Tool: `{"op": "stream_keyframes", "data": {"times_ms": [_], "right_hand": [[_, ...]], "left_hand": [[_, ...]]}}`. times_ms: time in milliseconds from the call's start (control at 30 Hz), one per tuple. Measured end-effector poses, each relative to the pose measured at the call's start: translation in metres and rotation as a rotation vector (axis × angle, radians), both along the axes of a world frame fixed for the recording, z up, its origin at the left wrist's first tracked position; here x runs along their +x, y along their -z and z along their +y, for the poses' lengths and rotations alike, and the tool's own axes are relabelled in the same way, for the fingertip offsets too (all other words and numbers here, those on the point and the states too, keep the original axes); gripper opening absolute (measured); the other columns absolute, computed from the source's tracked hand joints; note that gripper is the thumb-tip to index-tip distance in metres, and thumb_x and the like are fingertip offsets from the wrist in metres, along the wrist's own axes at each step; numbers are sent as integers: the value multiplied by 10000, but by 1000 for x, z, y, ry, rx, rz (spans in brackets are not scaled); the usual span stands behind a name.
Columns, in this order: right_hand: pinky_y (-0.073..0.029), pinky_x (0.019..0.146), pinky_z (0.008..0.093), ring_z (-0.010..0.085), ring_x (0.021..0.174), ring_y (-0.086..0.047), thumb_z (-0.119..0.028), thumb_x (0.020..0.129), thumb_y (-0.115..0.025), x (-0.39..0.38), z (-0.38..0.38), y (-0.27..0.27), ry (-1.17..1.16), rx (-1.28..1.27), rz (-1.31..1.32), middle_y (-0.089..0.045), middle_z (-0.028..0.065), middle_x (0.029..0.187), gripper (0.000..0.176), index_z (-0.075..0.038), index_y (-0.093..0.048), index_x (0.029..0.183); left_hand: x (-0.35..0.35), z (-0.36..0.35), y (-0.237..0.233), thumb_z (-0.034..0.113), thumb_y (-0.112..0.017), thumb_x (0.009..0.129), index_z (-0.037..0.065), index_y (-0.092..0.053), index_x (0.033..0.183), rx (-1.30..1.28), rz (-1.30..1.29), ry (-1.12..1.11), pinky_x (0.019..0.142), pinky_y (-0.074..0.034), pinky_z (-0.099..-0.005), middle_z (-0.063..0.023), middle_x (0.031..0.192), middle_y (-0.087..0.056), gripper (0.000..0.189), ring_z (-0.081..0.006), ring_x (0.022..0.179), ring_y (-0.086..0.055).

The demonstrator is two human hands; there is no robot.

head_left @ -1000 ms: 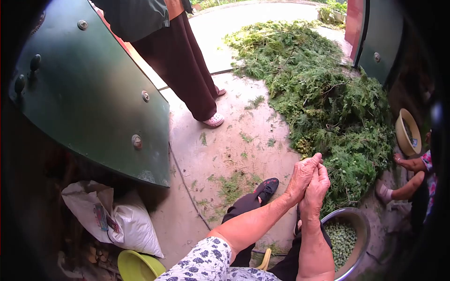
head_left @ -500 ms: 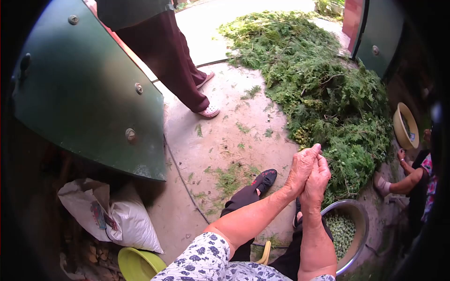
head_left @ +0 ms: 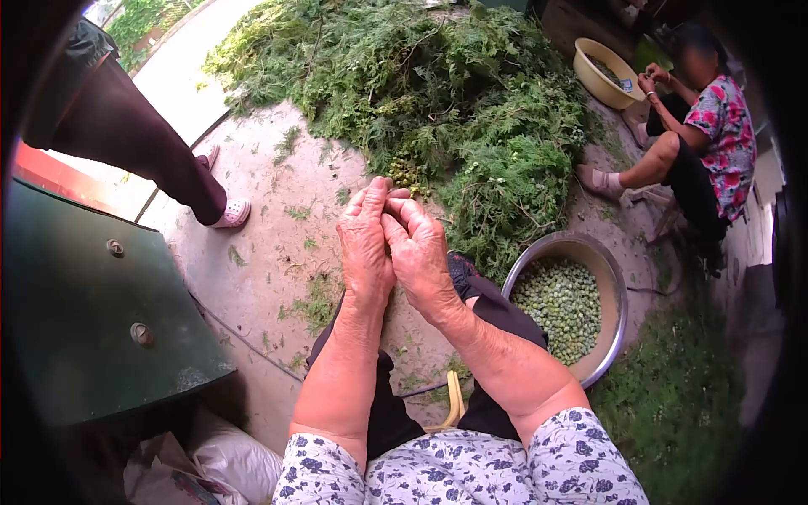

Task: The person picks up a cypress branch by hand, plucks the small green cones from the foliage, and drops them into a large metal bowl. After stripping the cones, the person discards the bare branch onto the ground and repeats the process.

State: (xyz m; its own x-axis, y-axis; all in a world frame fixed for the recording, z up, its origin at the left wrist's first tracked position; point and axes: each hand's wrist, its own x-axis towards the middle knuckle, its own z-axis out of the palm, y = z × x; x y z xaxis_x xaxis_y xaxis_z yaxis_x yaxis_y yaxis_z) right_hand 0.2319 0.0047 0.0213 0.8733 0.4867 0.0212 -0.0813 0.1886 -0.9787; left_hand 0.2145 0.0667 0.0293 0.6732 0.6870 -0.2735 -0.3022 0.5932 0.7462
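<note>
My left hand (head_left: 365, 244) and my right hand (head_left: 418, 252) are held together over my lap, thumbs and fingers drawn in and touching at the tips. Whatever lies between them, if anything, is hidden. Beyond my fingertips spreads a big heap of green branches (head_left: 513, 160), with a yellowish clump at its near edge. To the right of my knees stands a wide metal basin (head_left: 616, 295) partly filled with small green berries (head_left: 555, 307).
At the right a seated person (head_left: 720, 135) in a flowered shirt works beside a yellow basin (head_left: 599, 84). Someone in dark trousers (head_left: 143, 126) stands at the upper left. A green metal panel (head_left: 93, 303) and white sacks (head_left: 231, 459) are on the left.
The view has turned to the right, bringing the metal basin and the seated person further in. My hands have gone from pressed together to slightly apart at the palms, fingertips still meeting.
</note>
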Motion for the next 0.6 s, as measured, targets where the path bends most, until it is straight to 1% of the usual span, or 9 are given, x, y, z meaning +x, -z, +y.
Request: {"op": "stream_keyframes", "data": {"times_ms": [167, 267, 300, 400, 433, 467, 500, 533, 600], "right_hand": [[-472, 715, 312, 187, 775, -606, -90, 855, -519, 2, -4, 0, -11, -23, -11, -636, 153, 830, 186, 31, -580, 983], [-467, 708, 306, 181, 781, -603, -65, 849, -512, 4, -6, -3, 25, -128, -112, -635, 146, 849, 182, 32, -573, 991], [-464, 711, 301, 164, 777, -590, -63, 850, -512, 4, -3, 6, 27, -49, -93, -633, 127, 857, 181, 32, -571, 992], [-441, 737, 250, 110, 806, -541, -38, 868, -495, 5, -3, 0, -32, -49, -61, -602, 66, 874, 153, 21, -578, 982], [-432, 741, 231, 91, 816, -525, -18, 877, -482, 3, -1, 1, -29, 13, 20, -585, 23, 895, 141, 24, -580, 970], [-427, 736, 218, 80, 815, -515, -14, 889, -473, 3, -1, 2, -41, 27, 44, -572, 1, 916, 139, 29, -578, 969], [-426, 741, 211, 72, 819, -510, -22, 896, -474, 3, -1, 2, -71, 76, 114, -565, 4, 916, 145, 27, -574, 988], [-445, 743, 206, 69, 816, -535, -84, 911, -489, 3, -2, 4, -79, 66, 105, -587, 20, 933, 165, 15, -553, 1026], [-448, 731, 206, 67, 813, -535, -88, 912, -487, 3, -2, 7, -89, 46, 112, -585, 22, 930, 173, 17, -548, 1036]], "left_hand": [[2, -1, 4, 184, -562, 888, -9, -578, 927, -12, 11, 23, 615, -487, -245, -93, 800, -619, 197, -133, 676, -568], [3, -2, 10, 186, -561, 888, -5, -577, 914, -27, -40, 61, 587, -484, -247, -86, 787, -614, 194, -130, 659, -566], [3, -5, 3, 187, -564, 886, 2, -579, 902, -30, -19, 43, 574, -479, -244, -82, 777, -613, 185, -125, 651, -563], [6, -5, 15, 212, -568, 884, 17, -594, 814, 57, -33, -8, 566, -450, -225, -44, 729, -601, 209, -96, 626, -531], [5, -4, 18, 192, -543, 895, -7, -580, 887, 51, -44, 24, 612, -486, -253, -90, 772, -614, 203, -136, 662, -567], [5, -4, 20, 204, -546, 894, -1, -579, 879, 37, -53, 42, 600, -486, -248, -83, 770, -611, 208, -129, 665, -565], [4, -5, 15, 216, -544, 897, 5, -578, 876, 14, -43, 42, 595, -485, -244, -77, 770, -610, 216, -119, 664, -561], [3, -5, 12, 223, -536, 902, 9, -577, 871, 23, -31, 44, 593, -481, -233, -70, 767, -605, 219, -109, 662, -554], [1, -4, 11, 224, -532, 905, 10, -572, 862, 46, -25, 54, 582, -474, -223, -61, 753, -597, 222, -97, 653, -544]]}}
